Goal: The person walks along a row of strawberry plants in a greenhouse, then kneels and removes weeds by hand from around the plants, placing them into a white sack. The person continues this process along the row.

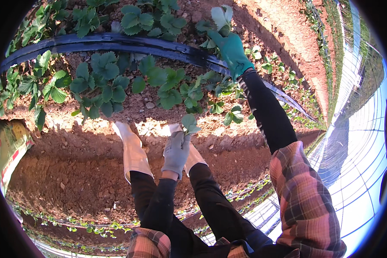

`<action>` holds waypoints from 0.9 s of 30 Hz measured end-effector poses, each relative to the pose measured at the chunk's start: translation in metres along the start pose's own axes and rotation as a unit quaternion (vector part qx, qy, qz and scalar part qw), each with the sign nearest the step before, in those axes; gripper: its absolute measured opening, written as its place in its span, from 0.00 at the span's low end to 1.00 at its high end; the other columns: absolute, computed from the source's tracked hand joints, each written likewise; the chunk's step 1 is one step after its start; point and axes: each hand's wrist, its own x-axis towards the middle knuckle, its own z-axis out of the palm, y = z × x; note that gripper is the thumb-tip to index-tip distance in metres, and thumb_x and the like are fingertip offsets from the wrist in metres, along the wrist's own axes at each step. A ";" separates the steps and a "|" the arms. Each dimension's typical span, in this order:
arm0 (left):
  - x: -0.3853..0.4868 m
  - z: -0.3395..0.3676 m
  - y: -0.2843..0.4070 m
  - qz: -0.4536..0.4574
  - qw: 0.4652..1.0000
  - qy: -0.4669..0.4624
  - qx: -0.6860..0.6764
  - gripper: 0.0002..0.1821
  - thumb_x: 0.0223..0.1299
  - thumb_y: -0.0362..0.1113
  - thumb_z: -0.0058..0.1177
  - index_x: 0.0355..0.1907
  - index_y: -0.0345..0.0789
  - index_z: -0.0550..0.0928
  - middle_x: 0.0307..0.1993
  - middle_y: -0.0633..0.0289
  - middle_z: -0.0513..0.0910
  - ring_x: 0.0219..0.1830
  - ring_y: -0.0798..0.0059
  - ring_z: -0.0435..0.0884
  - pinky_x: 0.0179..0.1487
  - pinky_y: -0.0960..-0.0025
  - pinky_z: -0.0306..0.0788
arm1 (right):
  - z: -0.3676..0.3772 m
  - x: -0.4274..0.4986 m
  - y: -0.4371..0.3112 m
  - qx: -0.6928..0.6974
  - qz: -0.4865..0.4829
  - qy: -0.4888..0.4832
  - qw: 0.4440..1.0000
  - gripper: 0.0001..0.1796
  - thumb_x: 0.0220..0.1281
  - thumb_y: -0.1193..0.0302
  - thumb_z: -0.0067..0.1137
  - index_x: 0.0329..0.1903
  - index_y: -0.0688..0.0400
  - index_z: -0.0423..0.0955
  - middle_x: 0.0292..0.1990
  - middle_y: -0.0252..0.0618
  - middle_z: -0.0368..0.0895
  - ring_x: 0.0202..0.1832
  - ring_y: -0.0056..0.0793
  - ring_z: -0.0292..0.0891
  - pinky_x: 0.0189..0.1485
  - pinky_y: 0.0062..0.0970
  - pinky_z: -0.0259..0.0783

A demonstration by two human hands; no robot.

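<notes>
My right hand (233,53), in a green work glove, reaches over the far side of the soil bed beyond the black drip tape (116,43). Its fingers are closed around a strawberry leaf (221,18) that shows its pale underside. My left hand (176,151), in a grey glove, is low in front of my legs, with a small strawberry leaf (189,124) standing out of its closed fingers. Leafy strawberry plants (106,69) grow on both sides of the tape. The fingertips of both hands are partly hidden by leaves and glove.
Light-coloured boots (133,151) stand in the furrow against the bed's edge. A printed plastic sack (11,151) lies at the far left. Further planted rows (96,227) run behind me, and another bed lies ahead. Greenhouse film on hoops (358,145) rises at the right.
</notes>
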 end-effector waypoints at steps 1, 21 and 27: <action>0.000 -0.001 0.000 -0.004 1.000 -0.005 0.002 0.12 0.73 0.40 0.54 0.48 0.33 0.82 0.43 0.52 0.83 0.46 0.49 0.81 0.49 0.53 0.74 | 0.008 0.005 -0.001 -0.085 -0.004 -0.007 0.996 0.21 0.70 0.54 0.62 0.52 0.58 0.84 0.39 0.41 0.86 0.37 0.34 0.80 0.42 0.37 0.73; -0.001 -0.008 -0.001 -0.015 1.000 -0.012 -0.002 0.12 0.75 0.40 0.53 0.48 0.33 0.82 0.42 0.51 0.84 0.46 0.50 0.82 0.50 0.55 0.74 | 0.001 -0.002 0.055 -0.483 -0.365 0.004 0.796 0.23 0.65 0.73 0.55 0.63 0.55 0.74 0.48 0.42 0.79 0.47 0.43 0.83 0.45 0.38 0.81; 0.000 -0.010 -0.004 -0.014 1.000 0.003 -0.002 0.12 0.74 0.39 0.53 0.47 0.33 0.82 0.42 0.51 0.84 0.46 0.49 0.82 0.50 0.55 0.74 | -0.002 -0.040 0.053 -0.325 -0.270 0.012 0.906 0.16 0.60 0.77 0.56 0.51 0.57 0.78 0.50 0.43 0.79 0.46 0.48 0.81 0.44 0.42 0.79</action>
